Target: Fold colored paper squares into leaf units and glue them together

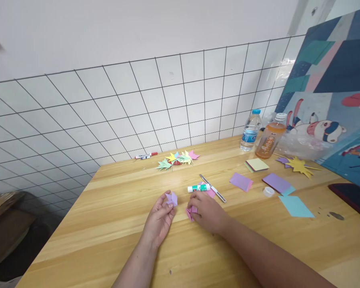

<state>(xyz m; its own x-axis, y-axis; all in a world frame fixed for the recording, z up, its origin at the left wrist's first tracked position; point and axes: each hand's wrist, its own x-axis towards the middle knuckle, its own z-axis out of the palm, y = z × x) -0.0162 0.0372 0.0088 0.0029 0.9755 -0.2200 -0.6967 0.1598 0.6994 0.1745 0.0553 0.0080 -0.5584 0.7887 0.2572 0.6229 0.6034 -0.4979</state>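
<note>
My left hand [159,219] is closed on a folded lavender paper piece [172,199], pinched between thumb and fingers just above the table. To its right, my right hand [208,211] curls its fingers over a folded pink paper piece [189,214] near the tabletop; its fingertips are partly hidden. A green and white glue stick [198,188] lies just beyond the right hand. Beside it are a utility knife [217,193] and a pink paper piece [211,193], partly covered.
Folded paper leaves [184,158] and markers [146,155] lie by the tiled wall. Rightward are purple sheets [241,181], a blue sheet [297,206], a yellow pad [257,164], a white cap [269,192], a water bottle [250,132], an orange drink [270,138] and a phone [351,200].
</note>
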